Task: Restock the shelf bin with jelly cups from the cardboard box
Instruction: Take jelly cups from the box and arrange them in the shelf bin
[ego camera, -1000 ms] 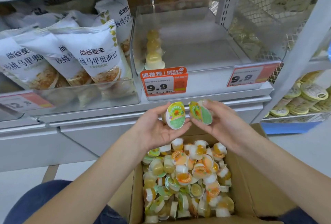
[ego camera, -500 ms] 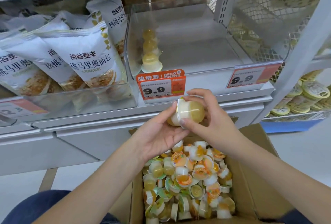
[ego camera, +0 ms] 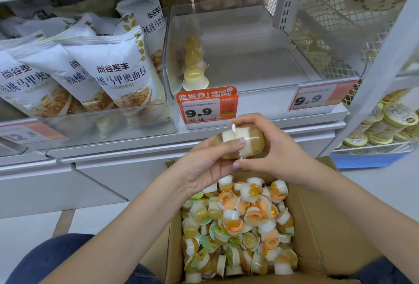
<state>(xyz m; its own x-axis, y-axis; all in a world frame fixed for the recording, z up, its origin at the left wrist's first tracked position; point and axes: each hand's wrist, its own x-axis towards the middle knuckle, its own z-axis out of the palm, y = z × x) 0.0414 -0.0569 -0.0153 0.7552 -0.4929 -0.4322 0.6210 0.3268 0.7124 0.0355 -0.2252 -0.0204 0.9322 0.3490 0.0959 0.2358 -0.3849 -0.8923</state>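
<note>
Two yellow jelly cups (ego camera: 251, 142) are pressed lid to lid in front of the shelf edge, above the cardboard box (ego camera: 317, 222). My left hand (ego camera: 204, 165) grips the left cup and my right hand (ego camera: 272, 150) grips the right one. The box below is full of several loose jelly cups (ego camera: 238, 227) with green or orange lids. The clear shelf bin (ego camera: 249, 81) holds a short row of three jelly cups (ego camera: 194, 72) along its left wall; the rest of its floor is bare.
White bread bags (ego camera: 108, 75) fill the clear bin to the left. Price tags reading 9.9 (ego camera: 207, 111) hang on the shelf front. A metal upright and wire mesh (ego camera: 317, 41) stand at the right, with round yellow-lidded tubs (ego camera: 390, 122) on a lower shelf.
The two cups were held apart with lids facing me; my hands have brought them together lid to lid and turned them sideways, slightly higher before the shelf.
</note>
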